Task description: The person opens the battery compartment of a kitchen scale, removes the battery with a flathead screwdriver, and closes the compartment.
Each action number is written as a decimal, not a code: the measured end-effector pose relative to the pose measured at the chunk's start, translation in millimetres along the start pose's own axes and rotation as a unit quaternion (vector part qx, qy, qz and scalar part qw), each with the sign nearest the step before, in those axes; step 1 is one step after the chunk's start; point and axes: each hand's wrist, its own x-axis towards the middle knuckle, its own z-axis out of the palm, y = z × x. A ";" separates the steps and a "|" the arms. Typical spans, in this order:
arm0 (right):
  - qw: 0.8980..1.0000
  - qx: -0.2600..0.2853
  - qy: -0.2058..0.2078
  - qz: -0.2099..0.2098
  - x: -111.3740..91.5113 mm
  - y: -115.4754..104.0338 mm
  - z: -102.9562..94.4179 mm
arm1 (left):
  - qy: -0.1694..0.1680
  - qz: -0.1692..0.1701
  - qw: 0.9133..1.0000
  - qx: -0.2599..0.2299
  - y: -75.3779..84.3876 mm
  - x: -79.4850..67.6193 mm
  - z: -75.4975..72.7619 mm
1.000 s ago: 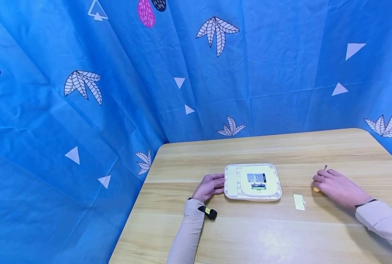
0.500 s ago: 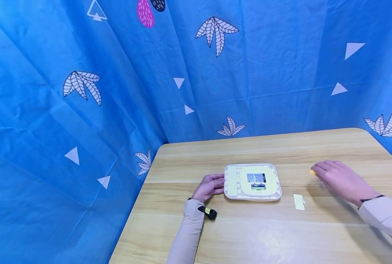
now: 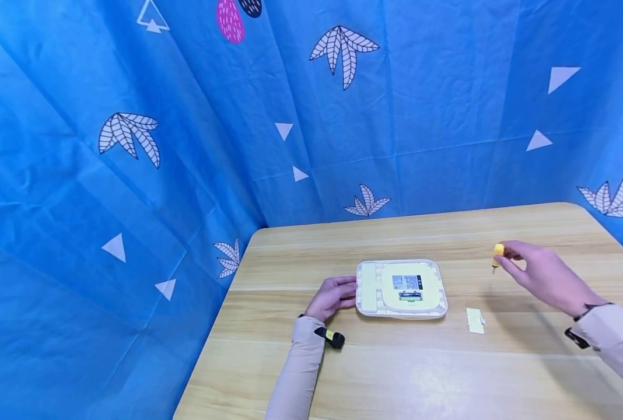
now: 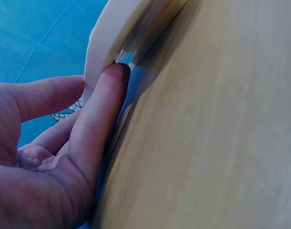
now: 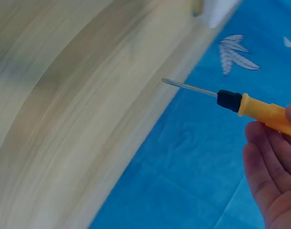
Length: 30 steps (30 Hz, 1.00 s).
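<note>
A white rectangular device [image 3: 369, 289], resembling a kitchen scale, lies underside up on the table. Its battery compartment is uncovered, with a battery [image 3: 410, 297] inside. My left hand [image 3: 334, 298] pinches the device's left edge; in the left wrist view, fingers lie on both sides of the white rim [image 4: 98, 50]. To the right, my right hand [image 3: 548, 280] holds a yellow screwdriver [image 5: 265, 112] by its handle, raised over the table. Its shaft points down in the head view. The small pale battery cover [image 3: 475, 321] lies between the device and my right hand.
The wooden table [image 3: 395, 373] has a rounded far right corner. Blue patterned curtains [image 3: 332, 128] hang along its back and left sides. A black band with a yellow mark [image 3: 332, 337] sits at my left wrist.
My right hand has lifted the screwdriver off the table and turned it so its shaft, earlier pointing away, now points down. The left hand, device and cover have stayed put.
</note>
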 end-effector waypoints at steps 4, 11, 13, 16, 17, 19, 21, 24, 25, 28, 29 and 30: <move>0.998 0.062 0.014 0.025 3.2 -6.3 -1.9 | 0.001 -0.001 1.000 -0.003 0.5 -0.9 0.2; 0.990 0.126 0.030 0.054 10.3 -18.0 0.6 | 0.000 -0.002 1.000 -0.002 2.0 -0.8 1.3; 0.987 0.142 0.028 0.068 12.3 -21.1 1.3 | 0.001 -0.004 1.000 -0.004 2.6 -0.7 1.5; 0.982 0.165 0.022 0.092 14.5 -25.9 2.3 | -0.001 -0.003 1.000 -0.005 2.9 -0.9 1.7; 0.981 0.170 0.020 0.096 15.1 -27.4 2.7 | -0.001 -0.004 1.000 -0.006 2.8 -0.7 1.7; 0.978 0.179 0.015 0.105 16.1 -30.5 3.8 | -0.001 -0.005 1.000 -0.006 2.4 -0.4 1.6; 0.976 0.187 0.011 0.110 17.1 -33.6 5.1 | 0.000 -0.005 1.000 -0.005 1.7 0.1 1.2; 0.973 0.200 0.006 0.115 18.9 -38.0 8.5 | 0.001 -0.005 1.000 -0.004 1.0 0.5 0.5; 0.972 0.203 0.006 0.115 19.5 -39.3 10.2 | 0.001 -0.005 1.000 -0.003 1.1 0.6 0.4; 0.971 0.212 0.002 0.114 20.2 -42.9 16.3 | 0.001 -0.006 1.000 -0.003 1.6 0.3 0.4; 0.970 0.215 0.000 0.114 19.9 -43.8 18.5 | 0.002 -0.006 1.000 -0.003 1.8 0.1 0.6; 0.969 0.219 -0.003 0.115 19.3 -44.7 20.7 | 0.003 -0.007 1.000 -0.003 2.0 -0.1 0.9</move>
